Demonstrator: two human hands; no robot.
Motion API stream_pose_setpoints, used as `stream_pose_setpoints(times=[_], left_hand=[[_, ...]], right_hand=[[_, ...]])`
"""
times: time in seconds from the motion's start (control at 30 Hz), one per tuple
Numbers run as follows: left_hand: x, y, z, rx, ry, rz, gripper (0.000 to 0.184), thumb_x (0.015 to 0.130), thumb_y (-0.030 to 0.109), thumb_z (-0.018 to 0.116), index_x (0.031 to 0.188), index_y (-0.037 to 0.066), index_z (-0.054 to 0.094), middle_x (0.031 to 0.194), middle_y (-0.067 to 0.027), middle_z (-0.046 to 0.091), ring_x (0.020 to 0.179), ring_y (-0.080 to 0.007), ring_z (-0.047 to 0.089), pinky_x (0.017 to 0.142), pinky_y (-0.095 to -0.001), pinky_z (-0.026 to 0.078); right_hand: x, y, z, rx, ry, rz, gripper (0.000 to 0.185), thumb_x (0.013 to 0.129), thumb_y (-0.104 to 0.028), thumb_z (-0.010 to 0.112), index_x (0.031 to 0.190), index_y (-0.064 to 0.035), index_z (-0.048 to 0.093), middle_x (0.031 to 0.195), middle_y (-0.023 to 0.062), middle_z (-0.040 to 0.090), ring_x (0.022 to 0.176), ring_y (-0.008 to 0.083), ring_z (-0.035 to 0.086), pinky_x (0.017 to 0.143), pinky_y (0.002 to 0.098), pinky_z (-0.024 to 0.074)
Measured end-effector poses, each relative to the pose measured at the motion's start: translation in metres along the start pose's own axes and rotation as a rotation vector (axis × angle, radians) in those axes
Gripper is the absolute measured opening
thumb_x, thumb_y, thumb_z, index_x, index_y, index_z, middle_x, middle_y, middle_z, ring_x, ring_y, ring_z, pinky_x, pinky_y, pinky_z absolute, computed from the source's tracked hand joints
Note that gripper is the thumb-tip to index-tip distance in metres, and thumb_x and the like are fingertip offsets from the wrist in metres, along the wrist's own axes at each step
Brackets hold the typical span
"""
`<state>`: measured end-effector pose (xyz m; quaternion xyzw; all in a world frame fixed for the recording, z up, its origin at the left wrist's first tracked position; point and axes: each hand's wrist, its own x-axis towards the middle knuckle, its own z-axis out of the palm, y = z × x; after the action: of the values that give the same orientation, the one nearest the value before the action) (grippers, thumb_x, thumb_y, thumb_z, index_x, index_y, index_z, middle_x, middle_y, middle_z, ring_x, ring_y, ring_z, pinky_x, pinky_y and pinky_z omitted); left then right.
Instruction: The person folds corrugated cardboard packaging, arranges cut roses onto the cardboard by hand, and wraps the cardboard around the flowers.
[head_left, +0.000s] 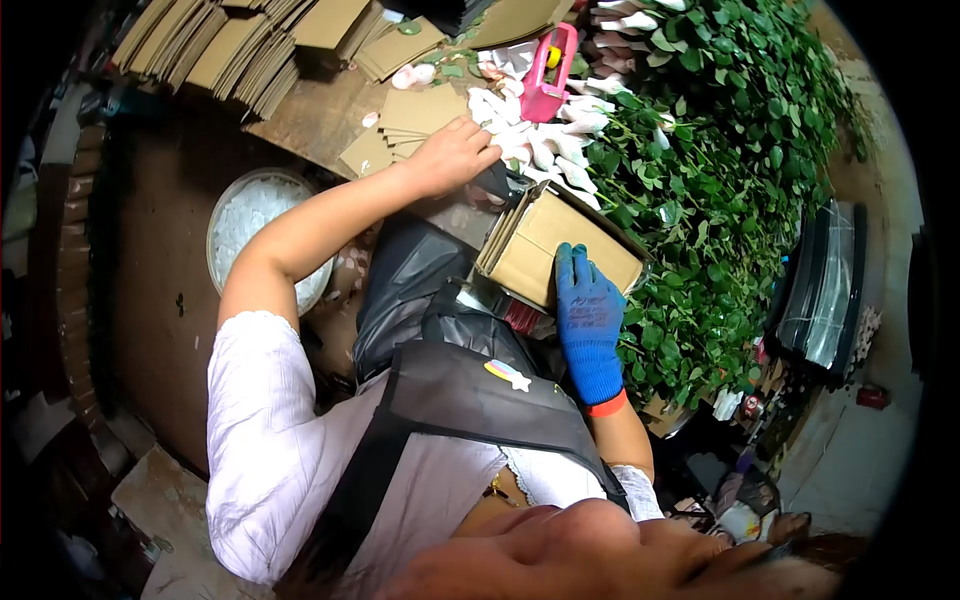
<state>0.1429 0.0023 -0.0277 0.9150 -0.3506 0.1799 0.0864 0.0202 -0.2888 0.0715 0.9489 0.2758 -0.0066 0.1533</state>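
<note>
1. Item under hand: a cardboard box (535,235) directly ahead of my body, its broad face turned up and layered board edges showing along its left side.
2. Grip, right: my gloved right hand (590,305) lies flat on the box's near right part, fingers extended, not closed round anything; the thumb is not distinguishable.
3. Grip, left: my bare left hand (455,158) is bent in beyond the box's left corner, fingers curled downward just above a dark piece (493,184). Whether it is pinched or only touched, I cannot tell.
4. Handling, in my judgement: spread the gloved pressure evenly—a push on one corner could tilt the box or dent the board. The bare fingers would do best working close to the left edge, keeping the layers aligned.
5. Edges: pale flower heads (543,152) crowd the box's far side, and green foliage (720,180) meets its right side. A sideways slide there risks bruising—rated poor.
6. Room: the better path appears to be left of the box, past loose cardboard sheets (425,110) and along the table (310,125). The pink tape dispenser (540,103) stands beyond the box, among the heads; my apron (460,390) bounds the near side.
</note>
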Motion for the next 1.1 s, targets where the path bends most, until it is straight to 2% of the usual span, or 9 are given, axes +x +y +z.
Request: stream_pose_setpoints(times=[0.2, 0.37, 0.53, 0.67, 0.7, 0.8, 0.87, 0.97, 1.1], left_hand=[[0.019, -0.007, 0.001, -0.028, 0.007, 0.175, 0.026, 0.081, 0.014, 0.057, 0.106, 0.011, 0.062, 0.091, -0.0058, 0.056, 0.089, -0.0254, 0.057, 0.082, -0.0359, 0.047], [0.02, -0.009, 0.018, -0.1, -0.047, 0.068, 0.026, 0.078, 0.015, 0.062, 0.104, 0.012, 0.065, 0.068, -0.0071, 0.063, 0.06, -0.0299, 0.065, 0.053, -0.0424, 0.05], [0.005, 0.021, -0.006, 0.078, -0.174, -0.028, 0.041, 0.078, 0.018, 0.067, 0.118, 0.009, 0.063, 0.1, -0.0121, 0.066, 0.098, -0.0305, 0.064, 0.086, -0.0453, 0.05], [-0.028, 0.038, -0.054, 0.152, -0.323, -0.384, 0.062, 0.066, 0.014, 0.083, 0.122, 0.006, 0.055, 0.11, -0.0169, 0.062, 0.104, -0.037, 0.058, 0.094, -0.0472, 0.045], [-0.036, 0.043, -0.06, -0.044, -0.32, -0.539, 0.058, 0.07, 0.014, 0.081, 0.121, 0.005, 0.055, 0.111, -0.0171, 0.062, 0.103, -0.0364, 0.058, 0.094, -0.047, 0.045], [-0.023, 0.095, -0.098, -0.912, -0.145, -0.819, 0.058, 0.081, 0.016, 0.079, 0.128, -0.002, 0.051, 0.113, -0.0177, 0.06, 0.105, -0.0328, 0.059, 0.095, -0.0463, 0.046], [-0.012, 0.144, -0.115, -1.287, -0.239, -0.688, 0.073, 0.087, 0.038, 0.076, 0.137, -0.004, 0.045, 0.134, -0.026, 0.05, 0.129, -0.0361, 0.048, 0.107, -0.0503, 0.037], [0.013, 0.161, -0.105, -0.961, -0.118, -0.15, 0.101, 0.084, 0.077, 0.057, 0.141, -0.005, 0.041, 0.159, -0.0346, 0.009, 0.151, -0.0478, -0.001, 0.12, -0.0587, 0.009], [0.064, 0.133, -0.081, -0.577, -0.206, 0.18, 0.102, 0.076, 0.067, 0.072, 0.143, -0.003, 0.04, 0.156, -0.0258, 0.031, 0.143, -0.0456, 0.031, 0.117, -0.0552, 0.026]], right_hand=[[-0.004, 0.0, 0.008, 0.055, 0.028, 0.017, 0.05, 0.087, -0.013, 0.057, 0.136, -0.0057, 0.054, 0.133, 0.0122, 0.059, 0.1, 0.0195, 0.062, 0.075, 0.0328, 0.0529], [-0.004, -0.003, 0.007, 0.143, 0.076, 0.069, 0.048, 0.086, -0.013, 0.057, 0.134, -0.0066, 0.055, 0.128, 0.0108, 0.06, 0.1, 0.0191, 0.062, 0.075, 0.0337, 0.0522], [-0.017, 0.014, -0.002, 0.415, 0.144, 0.053, 0.043, 0.085, -0.015, 0.059, 0.127, -0.0101, 0.059, 0.121, 0.011, 0.063, 0.104, 0.0229, 0.063, 0.077, 0.0373, 0.0522], [-0.04, 0.013, -0.017, 0.917, 0.309, 0.093, 0.047, 0.089, -0.022, 0.063, 0.134, -0.0087, 0.057, 0.124, 0.0143, 0.063, 0.11, 0.0325, 0.063, 0.093, 0.0443, 0.0503], [-0.044, 0.009, -0.022, 1.042, 0.252, 0.066, 0.069, 0.086, -0.028, 0.072, 0.146, -0.0071, 0.045, 0.14, 0.0194, 0.053, 0.126, 0.039, 0.053, 0.101, 0.0455, 0.0472], [-0.029, -0.02, -0.011, 1.186, 0.404, -0.008, 0.103, 0.074, -0.04, 0.081, 0.154, -0.0013, 0.027, 0.147, 0.0267, 0.043, 0.131, 0.043, 0.048, 0.108, 0.0452, 0.0424], [-0.015, -0.035, -0.008, 1.193, 0.489, -0.133, 0.125, 0.065, -0.044, 0.087, 0.156, 0.0012, 0.015, 0.152, 0.0306, 0.033, 0.136, 0.0443, 0.043, 0.112, 0.0456, 0.0389], [-0.022, -0.026, 0.0, 1.329, 0.439, -0.068, 0.11, 0.071, -0.031, 0.083, 0.157, -0.004, 0.019, 0.143, 0.0291, 0.043, 0.13, 0.0446, 0.048, 0.109, 0.0476, 0.041], [-0.067, 0.019, 0.01, 1.294, 0.377, 0.322, 0.089, 0.078, -0.02, 0.073, 0.154, -0.005, 0.029, 0.137, 0.0264, 0.052, 0.125, 0.0426, 0.053, 0.105, 0.0463, 0.0444]])
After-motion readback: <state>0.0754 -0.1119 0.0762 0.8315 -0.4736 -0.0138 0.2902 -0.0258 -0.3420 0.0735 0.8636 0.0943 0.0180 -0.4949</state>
